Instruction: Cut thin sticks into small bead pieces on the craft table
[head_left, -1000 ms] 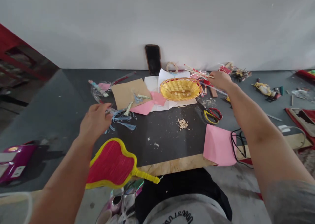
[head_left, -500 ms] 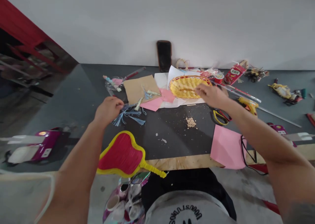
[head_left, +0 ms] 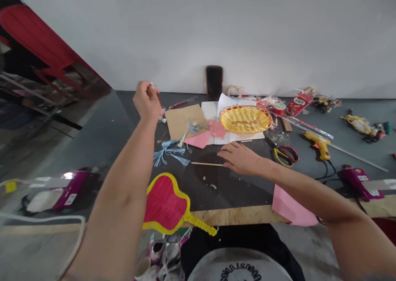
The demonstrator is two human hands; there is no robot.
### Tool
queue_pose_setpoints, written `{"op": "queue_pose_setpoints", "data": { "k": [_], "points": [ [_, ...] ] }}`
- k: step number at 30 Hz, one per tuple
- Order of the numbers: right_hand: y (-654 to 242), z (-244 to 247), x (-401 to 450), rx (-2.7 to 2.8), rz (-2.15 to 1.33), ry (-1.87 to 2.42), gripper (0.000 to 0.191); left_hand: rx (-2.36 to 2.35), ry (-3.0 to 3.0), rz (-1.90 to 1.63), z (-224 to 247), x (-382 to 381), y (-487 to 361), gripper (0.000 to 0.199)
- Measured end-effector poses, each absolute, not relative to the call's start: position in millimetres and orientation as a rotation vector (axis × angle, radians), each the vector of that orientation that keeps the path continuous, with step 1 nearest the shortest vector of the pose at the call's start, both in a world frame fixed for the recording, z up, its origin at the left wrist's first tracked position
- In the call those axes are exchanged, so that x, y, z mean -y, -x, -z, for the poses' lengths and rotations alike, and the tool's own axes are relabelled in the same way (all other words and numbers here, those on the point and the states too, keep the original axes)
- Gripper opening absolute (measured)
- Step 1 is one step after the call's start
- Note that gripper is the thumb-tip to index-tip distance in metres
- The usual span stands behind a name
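Observation:
My right hand [head_left: 239,158] rests low on the black board [head_left: 235,186], its fingers pinching one end of a thin wooden stick [head_left: 206,163] that lies flat and points left. My left hand [head_left: 147,100] is raised above the board's far left corner, closed in a fist, with a small pale piece [head_left: 151,84] showing at the fingertips; what it is I cannot tell. Blue tassels [head_left: 170,151] lie between the two hands. A red heart-shaped fan [head_left: 165,204] with a yellow rim lies under my left forearm.
A yellow woven basket [head_left: 244,119], brown card [head_left: 182,120] and pink paper [head_left: 202,139] lie at the board's far side. Scissors [head_left: 284,153], a yellow glue gun [head_left: 317,141] and a purple device [head_left: 355,178] are on the right. A phone [head_left: 214,82] leans on the wall.
My right hand came back from the basket to the middle of the board and now holds a stick. My left hand lifted from the tassels into a raised fist.

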State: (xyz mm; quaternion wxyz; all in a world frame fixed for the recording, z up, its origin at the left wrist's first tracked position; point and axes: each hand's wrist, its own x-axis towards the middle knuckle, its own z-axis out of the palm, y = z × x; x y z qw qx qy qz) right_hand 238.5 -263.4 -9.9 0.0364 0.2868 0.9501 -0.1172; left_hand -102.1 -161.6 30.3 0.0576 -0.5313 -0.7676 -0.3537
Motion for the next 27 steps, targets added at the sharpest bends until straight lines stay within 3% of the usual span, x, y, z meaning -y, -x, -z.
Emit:
{"op": "queue_pose_setpoints", "data": {
  "k": [9,13,15,22,27],
  "points": [
    [-261.7,15.7,257.2,-2.867,0.485,-0.827,0.039,2.697,1.89,0.365,19.8,83.1,104.5,0.036],
    [-268.7,15.3,249.6,-2.841,0.509,-0.843,0.039,2.746,1.947,0.075,28.1,74.2,102.0,0.068],
    [-271.7,17.0,245.8,-2.834,0.519,-0.842,0.039,2.695,2.009,-0.004,27.2,73.9,100.0,0.074],
    [-274.9,20.9,245.7,-2.827,0.537,-0.836,0.039,2.653,2.064,0.031,26.5,77.9,92.7,0.037],
    [-279.9,14.9,249.9,-2.822,0.536,-0.856,0.038,2.703,1.907,0.255,20.7,82.9,87.8,0.033]
  ]
}}
